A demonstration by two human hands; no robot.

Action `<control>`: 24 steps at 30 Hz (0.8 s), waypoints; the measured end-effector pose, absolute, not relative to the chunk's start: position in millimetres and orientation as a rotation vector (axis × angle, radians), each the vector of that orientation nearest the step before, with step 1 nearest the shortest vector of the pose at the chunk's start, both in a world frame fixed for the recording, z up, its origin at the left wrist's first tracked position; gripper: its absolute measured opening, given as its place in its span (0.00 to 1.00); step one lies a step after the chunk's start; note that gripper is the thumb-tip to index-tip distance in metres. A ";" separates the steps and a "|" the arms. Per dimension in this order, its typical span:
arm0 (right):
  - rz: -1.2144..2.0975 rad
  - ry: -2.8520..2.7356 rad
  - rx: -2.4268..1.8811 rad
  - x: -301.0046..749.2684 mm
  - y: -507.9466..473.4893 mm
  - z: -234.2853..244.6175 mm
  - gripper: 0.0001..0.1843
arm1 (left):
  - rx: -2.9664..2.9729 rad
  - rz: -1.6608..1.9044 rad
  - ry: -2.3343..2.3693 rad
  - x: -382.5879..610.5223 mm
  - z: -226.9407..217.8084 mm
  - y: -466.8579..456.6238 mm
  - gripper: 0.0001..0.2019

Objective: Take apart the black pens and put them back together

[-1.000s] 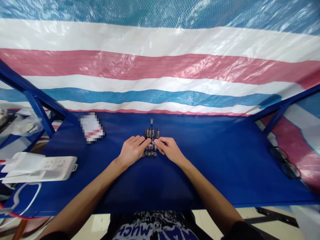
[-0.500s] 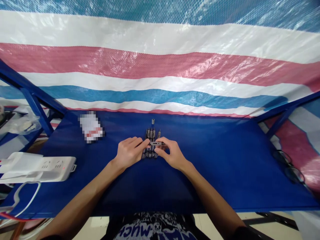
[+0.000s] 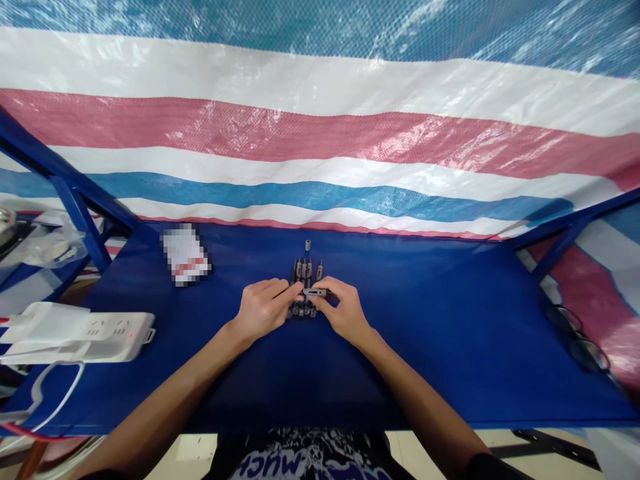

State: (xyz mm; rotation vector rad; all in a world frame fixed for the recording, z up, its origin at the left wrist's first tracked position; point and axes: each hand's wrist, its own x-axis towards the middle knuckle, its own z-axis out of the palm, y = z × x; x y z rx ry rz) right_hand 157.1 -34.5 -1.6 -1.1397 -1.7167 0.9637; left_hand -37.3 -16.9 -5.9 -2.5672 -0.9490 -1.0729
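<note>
Both hands meet over the middle of the blue table. A pen with a grey clip section (image 3: 316, 292) lies crosswise between them. My left hand (image 3: 265, 308) is closed, thumb and forefinger pinching the pen's left end. My right hand (image 3: 345, 308) pinches its right end between thumb and fingers. Beneath and behind the hands lies a row of several similar pens (image 3: 304, 269), grey clip ends pointing away; the fingers partly cover them. Just beyond that row stands or lies a small grey cylindrical piece (image 3: 308, 245).
A white power strip (image 3: 117, 337) with plugs and cables is at the left. Behind it lies a blurred-out white and red packet (image 3: 186, 255). Eyeglasses (image 3: 580, 340) rest near the right edge. Striped plastic sheeting (image 3: 320, 137) hangs behind the blue table (image 3: 450, 333).
Both hands stay closed on the pen in nearly the same place. The whole view has shifted slightly. The pen's slotted clip side looks turned a little.
</note>
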 end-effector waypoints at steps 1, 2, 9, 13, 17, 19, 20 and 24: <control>0.983 -1.707 -1.119 157.4 -34.4 -0.8 0.10 | -2.555 -1.080 -0.954 -36.8 -5.9 -17.5 0.08; 1.010 -1.705 -1.099 157.7 -34.1 -0.1 0.10 | -2.540 -1.081 -0.956 -36.4 -6.0 -17.9 0.08; 1.019 -1.649 -1.157 158.2 -31.9 -3.0 0.13 | -2.558 -1.039 -0.962 -37.1 -8.8 -16.3 0.07; 1.079 -1.581 -1.167 158.1 -31.0 -8.6 0.12 | -2.605 -1.002 -1.048 -38.1 -13.2 -15.7 0.08; 1.150 -1.581 -1.180 160.3 -29.3 -11.5 0.12 | -2.621 -0.932 -1.088 -37.2 -17.6 -14.7 0.09; 1.151 -1.594 -1.171 161.6 -28.7 -10.7 0.11 | -2.613 -0.932 -1.073 -36.7 -18.3 -14.4 0.09; 1.156 -1.595 -1.167 162.2 -28.5 -10.0 0.11 | -2.612 -0.943 -1.062 -36.5 -18.3 -14.3 0.08; 1.236 -1.551 -1.158 162.9 -28.3 -9.0 0.10 | -2.601 -0.992 -1.018 -35.7 -16.7 -14.4 0.07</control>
